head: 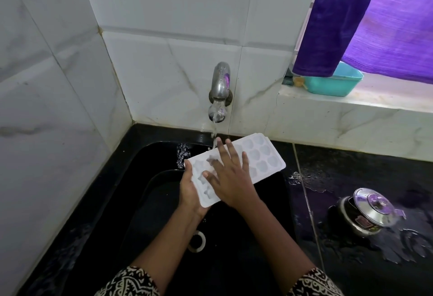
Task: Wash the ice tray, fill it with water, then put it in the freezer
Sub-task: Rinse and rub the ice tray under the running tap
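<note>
Steel pot (358, 223) sits on the black counter (351, 167), its shiny lid (375, 204) tilted askew on top, and puddles (403, 249) spread right around it. Well beyond the pot, up on the pale ledge (328, 103), there's a teal tub (337, 86). Above that hangs a purple curtain (339, 26), its hem dipping over the tub's rim.

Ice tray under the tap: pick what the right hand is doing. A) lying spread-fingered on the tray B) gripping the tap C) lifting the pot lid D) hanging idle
A: the right hand lies flat, fingers spread, on top of the ice tray, which the left hand holds by its near end under the stream from the tap.
</note>
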A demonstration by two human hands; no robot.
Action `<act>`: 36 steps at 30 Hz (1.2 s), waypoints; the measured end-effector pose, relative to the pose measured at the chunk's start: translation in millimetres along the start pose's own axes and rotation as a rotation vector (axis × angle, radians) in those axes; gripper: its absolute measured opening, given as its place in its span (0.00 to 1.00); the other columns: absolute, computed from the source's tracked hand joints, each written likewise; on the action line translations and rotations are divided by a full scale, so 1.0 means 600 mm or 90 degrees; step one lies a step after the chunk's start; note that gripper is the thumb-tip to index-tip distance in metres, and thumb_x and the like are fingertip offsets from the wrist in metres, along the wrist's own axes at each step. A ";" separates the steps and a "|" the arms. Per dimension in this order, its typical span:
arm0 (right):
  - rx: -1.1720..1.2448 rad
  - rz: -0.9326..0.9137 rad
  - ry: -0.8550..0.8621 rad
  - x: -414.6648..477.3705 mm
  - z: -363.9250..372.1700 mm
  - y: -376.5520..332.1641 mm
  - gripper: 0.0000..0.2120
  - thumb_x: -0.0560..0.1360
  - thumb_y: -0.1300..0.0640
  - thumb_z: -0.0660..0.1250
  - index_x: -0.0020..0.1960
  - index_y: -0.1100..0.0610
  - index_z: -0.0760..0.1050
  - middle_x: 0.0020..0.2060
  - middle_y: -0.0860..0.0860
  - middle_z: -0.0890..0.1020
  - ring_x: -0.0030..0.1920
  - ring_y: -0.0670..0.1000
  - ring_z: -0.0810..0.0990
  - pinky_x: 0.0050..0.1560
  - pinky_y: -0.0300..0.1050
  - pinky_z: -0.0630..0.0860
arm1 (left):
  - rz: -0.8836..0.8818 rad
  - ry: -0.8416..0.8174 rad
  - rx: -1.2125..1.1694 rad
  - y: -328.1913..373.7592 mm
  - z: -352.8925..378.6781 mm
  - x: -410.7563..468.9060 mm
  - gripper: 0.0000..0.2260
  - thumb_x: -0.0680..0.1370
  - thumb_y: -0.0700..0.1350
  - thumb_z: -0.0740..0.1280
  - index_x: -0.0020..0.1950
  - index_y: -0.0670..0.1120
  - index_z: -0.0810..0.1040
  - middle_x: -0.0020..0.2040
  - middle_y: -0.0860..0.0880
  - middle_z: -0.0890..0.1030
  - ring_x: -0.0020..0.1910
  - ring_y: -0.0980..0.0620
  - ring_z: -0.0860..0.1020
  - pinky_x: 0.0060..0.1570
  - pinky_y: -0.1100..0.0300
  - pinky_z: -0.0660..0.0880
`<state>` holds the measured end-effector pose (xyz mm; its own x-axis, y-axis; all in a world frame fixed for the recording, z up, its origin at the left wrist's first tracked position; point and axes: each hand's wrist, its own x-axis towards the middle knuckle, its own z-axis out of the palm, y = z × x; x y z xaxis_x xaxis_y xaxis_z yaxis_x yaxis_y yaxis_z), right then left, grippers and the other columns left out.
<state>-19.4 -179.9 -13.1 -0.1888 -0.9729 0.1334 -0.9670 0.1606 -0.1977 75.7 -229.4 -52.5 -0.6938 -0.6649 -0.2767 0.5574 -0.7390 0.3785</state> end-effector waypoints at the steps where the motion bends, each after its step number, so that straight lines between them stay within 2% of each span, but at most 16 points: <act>1: -0.001 0.001 -0.001 0.000 -0.004 0.007 0.22 0.80 0.39 0.48 0.66 0.48 0.70 0.77 0.48 0.39 0.75 0.49 0.33 0.71 0.59 0.34 | 0.001 -0.002 0.001 0.000 -0.003 -0.001 0.34 0.78 0.67 0.50 0.67 0.41 0.74 0.60 0.37 0.80 0.56 0.38 0.81 0.49 0.43 0.80; 4: -0.053 0.011 0.036 0.006 -0.010 0.004 0.22 0.80 0.40 0.48 0.60 0.48 0.74 0.77 0.50 0.41 0.76 0.51 0.34 0.70 0.59 0.32 | -0.011 0.005 -0.004 -0.008 -0.005 -0.002 0.34 0.78 0.68 0.51 0.67 0.41 0.74 0.61 0.37 0.80 0.56 0.38 0.81 0.50 0.42 0.80; 7: -0.045 0.019 0.050 0.004 0.002 -0.016 0.25 0.79 0.38 0.48 0.63 0.51 0.73 0.77 0.50 0.42 0.75 0.50 0.32 0.71 0.58 0.33 | 0.000 0.015 -0.003 -0.012 -0.001 0.006 0.34 0.78 0.68 0.51 0.68 0.43 0.74 0.61 0.38 0.80 0.57 0.38 0.81 0.49 0.43 0.80; 10: -0.019 0.007 0.020 0.001 0.001 0.004 0.23 0.80 0.39 0.47 0.65 0.47 0.71 0.78 0.49 0.43 0.74 0.49 0.31 0.71 0.58 0.32 | 0.000 0.013 0.001 -0.009 -0.004 0.005 0.35 0.77 0.68 0.52 0.68 0.42 0.74 0.63 0.37 0.79 0.59 0.37 0.80 0.52 0.42 0.79; 12: -0.013 0.012 0.017 0.006 -0.010 0.018 0.21 0.80 0.39 0.48 0.60 0.46 0.74 0.78 0.50 0.45 0.76 0.50 0.35 0.71 0.59 0.33 | -0.003 0.002 -0.011 -0.013 -0.007 0.001 0.35 0.77 0.68 0.53 0.65 0.41 0.78 0.63 0.36 0.79 0.59 0.37 0.80 0.51 0.41 0.80; 15: -0.047 0.002 0.050 0.012 -0.011 0.002 0.28 0.78 0.37 0.44 0.57 0.50 0.76 0.78 0.50 0.44 0.76 0.50 0.36 0.71 0.59 0.34 | 0.002 -0.004 -0.021 -0.018 -0.003 0.002 0.33 0.77 0.67 0.53 0.59 0.42 0.83 0.60 0.37 0.81 0.57 0.38 0.81 0.48 0.41 0.80; 17: -0.045 -0.011 0.049 0.009 -0.001 -0.012 0.31 0.76 0.35 0.43 0.62 0.51 0.74 0.77 0.49 0.42 0.76 0.50 0.35 0.71 0.59 0.35 | 0.012 0.007 -0.004 -0.012 -0.001 0.007 0.34 0.78 0.68 0.51 0.64 0.43 0.78 0.62 0.38 0.80 0.58 0.38 0.80 0.54 0.40 0.79; 19: -0.031 -0.024 0.029 0.006 0.001 -0.006 0.28 0.78 0.36 0.46 0.66 0.50 0.71 0.77 0.49 0.41 0.74 0.48 0.31 0.71 0.58 0.33 | 0.022 0.011 0.018 -0.006 -0.004 0.007 0.34 0.78 0.68 0.49 0.67 0.43 0.74 0.63 0.38 0.79 0.59 0.38 0.80 0.57 0.41 0.76; 22: -0.048 -0.033 0.024 0.009 -0.015 0.017 0.22 0.80 0.39 0.48 0.61 0.46 0.75 0.78 0.49 0.43 0.72 0.46 0.28 0.70 0.56 0.31 | 0.015 0.008 0.001 -0.010 -0.009 -0.002 0.34 0.78 0.67 0.51 0.68 0.42 0.73 0.61 0.37 0.80 0.57 0.38 0.81 0.52 0.42 0.79; 25: -0.078 -0.032 0.066 0.010 -0.017 0.005 0.24 0.79 0.39 0.47 0.56 0.49 0.77 0.77 0.49 0.42 0.74 0.50 0.32 0.71 0.58 0.32 | 0.007 0.003 -0.011 -0.014 -0.008 -0.004 0.33 0.79 0.67 0.51 0.67 0.42 0.73 0.59 0.38 0.81 0.55 0.39 0.82 0.49 0.43 0.80; 29: -0.036 -0.030 0.032 0.002 0.002 -0.009 0.26 0.79 0.37 0.46 0.64 0.50 0.72 0.73 0.45 0.33 0.71 0.47 0.25 0.69 0.55 0.28 | 0.007 0.007 0.009 -0.004 -0.006 -0.003 0.34 0.78 0.68 0.50 0.67 0.43 0.74 0.62 0.38 0.80 0.58 0.37 0.81 0.49 0.41 0.80; 31: -0.039 -0.037 0.011 0.003 -0.004 0.006 0.24 0.80 0.38 0.46 0.63 0.47 0.73 0.73 0.45 0.32 0.69 0.45 0.23 0.68 0.54 0.26 | 0.005 0.008 0.008 -0.004 -0.012 -0.007 0.35 0.78 0.68 0.51 0.69 0.42 0.72 0.63 0.37 0.79 0.59 0.37 0.80 0.51 0.41 0.79; 33: -0.061 -0.031 0.013 0.005 -0.011 0.014 0.23 0.80 0.39 0.46 0.61 0.45 0.75 0.73 0.46 0.34 0.70 0.47 0.24 0.68 0.55 0.27 | 0.000 0.004 -0.005 -0.008 -0.015 -0.010 0.35 0.78 0.68 0.51 0.70 0.41 0.71 0.63 0.36 0.79 0.59 0.37 0.80 0.51 0.41 0.79; 36: -0.055 -0.011 0.049 0.006 -0.005 -0.008 0.23 0.79 0.38 0.47 0.59 0.48 0.75 0.75 0.48 0.37 0.73 0.49 0.29 0.70 0.57 0.30 | -0.001 0.005 -0.013 -0.008 -0.009 -0.006 0.34 0.79 0.67 0.51 0.69 0.41 0.72 0.61 0.37 0.80 0.58 0.37 0.81 0.49 0.42 0.80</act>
<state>-16.0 -183.6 -9.0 -0.1816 -0.9606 0.2104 -0.9807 0.1613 -0.1102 78.1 -224.3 -58.2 -0.6917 -0.6641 -0.2837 0.5651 -0.7424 0.3599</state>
